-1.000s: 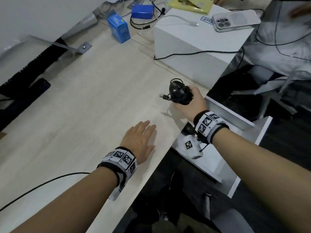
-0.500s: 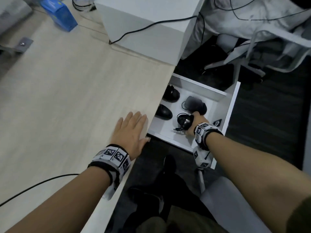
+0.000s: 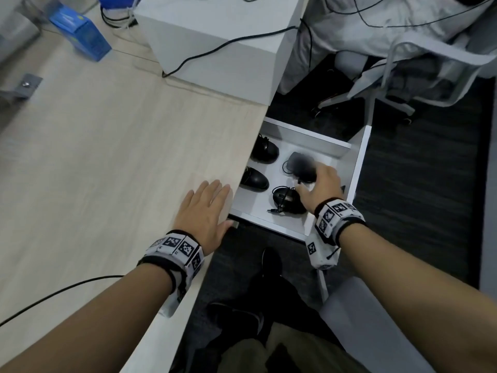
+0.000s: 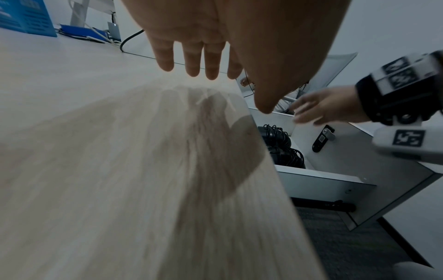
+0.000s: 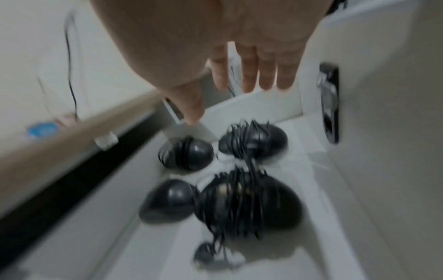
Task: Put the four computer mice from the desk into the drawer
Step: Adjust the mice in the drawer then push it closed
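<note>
The white drawer (image 3: 357,157) stands pulled out under the edge of the wooden desk (image 3: 107,157), and four black computer mice lie inside it – all on the drawer floor, none on the desk. Two mice sit close to the desk edge, one at the back (image 3: 265,150) and one in front of it (image 3: 254,179). A third mouse (image 3: 300,164) lies farther out, blurred, and the nearest mouse (image 3: 286,201), with its cable wound around the body, lies just beside the right hand (image 3: 321,185). This hand hovers above the mice with straight, relaxed fingers and holds nothing – the right wrist view shows the palm free. The left hand (image 3: 205,211) lies flat near the desk edge, fingers spread a little. A blue box (image 3: 80,33) and a white box (image 3: 215,41) stand at the back of the desk.
</note>
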